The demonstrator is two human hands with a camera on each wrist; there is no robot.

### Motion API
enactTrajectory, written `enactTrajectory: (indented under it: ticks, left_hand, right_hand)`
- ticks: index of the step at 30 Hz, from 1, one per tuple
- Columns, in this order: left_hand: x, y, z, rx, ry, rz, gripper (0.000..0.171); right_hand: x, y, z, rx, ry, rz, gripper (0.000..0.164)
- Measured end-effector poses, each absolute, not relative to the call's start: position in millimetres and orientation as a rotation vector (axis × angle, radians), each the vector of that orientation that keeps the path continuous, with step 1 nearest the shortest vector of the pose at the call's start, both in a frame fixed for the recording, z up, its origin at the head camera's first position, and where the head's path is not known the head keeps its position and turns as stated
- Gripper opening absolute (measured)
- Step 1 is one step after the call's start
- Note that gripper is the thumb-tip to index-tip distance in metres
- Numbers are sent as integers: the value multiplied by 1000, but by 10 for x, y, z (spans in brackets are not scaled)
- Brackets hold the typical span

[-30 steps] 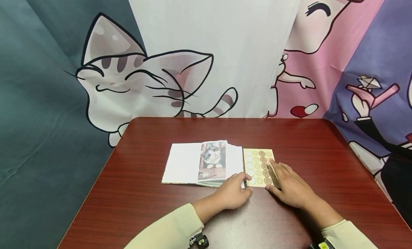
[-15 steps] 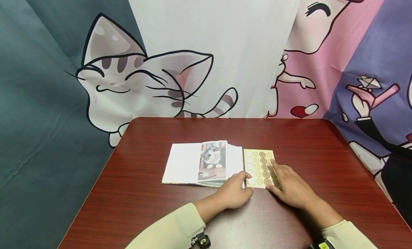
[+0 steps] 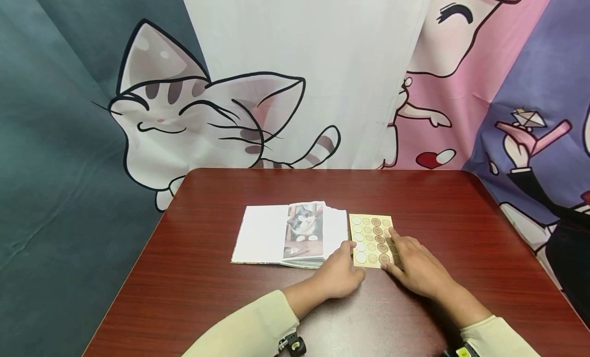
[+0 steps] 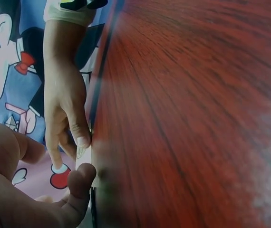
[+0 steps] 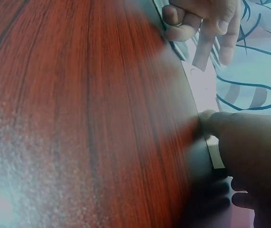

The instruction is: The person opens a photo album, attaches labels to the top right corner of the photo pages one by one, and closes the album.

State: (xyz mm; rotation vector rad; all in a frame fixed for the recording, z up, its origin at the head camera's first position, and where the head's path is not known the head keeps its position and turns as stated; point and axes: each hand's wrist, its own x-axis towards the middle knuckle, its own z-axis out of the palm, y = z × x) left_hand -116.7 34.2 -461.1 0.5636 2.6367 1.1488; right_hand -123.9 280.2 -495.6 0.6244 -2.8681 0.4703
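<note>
A pale yellow sheet of round stickers (image 3: 367, 239) lies flat on the table, just right of an open book (image 3: 259, 234) with a cat picture (image 3: 303, 233) on its pages. My left hand (image 3: 338, 276) is at the lower seam between book and sheet, its index fingertip by the sheet's left edge. On the other side, my right hand (image 3: 417, 267) rests along the sheet's right edge, fingers extended and thumb at the lower right corner. In the right wrist view, the right thumb (image 5: 209, 121) touches the sheet's near edge. The fingers' undersides are hidden.
The reddish-brown wooden table (image 3: 193, 300) carries the book and sheet near its middle. Behind it hang cloths (image 3: 304, 34) printed with cartoon animals. Each sleeve ends near a dark wrist device, such as the left one (image 3: 292, 343).
My left hand has shifted slightly right, and its index finger has drawn to the sheet's left edge. The sticker sheet has moved a little right; the right hand has barely moved.
</note>
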Motion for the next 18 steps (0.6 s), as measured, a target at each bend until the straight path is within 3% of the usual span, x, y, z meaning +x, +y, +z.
enactTrajectory:
  ticks: [18]
  left_hand:
    - [-1205, 461, -4672, 531, 2633, 1445, 44]
  right_hand:
    - [-1203, 2860, -4951, 680, -2827, 511, 79]
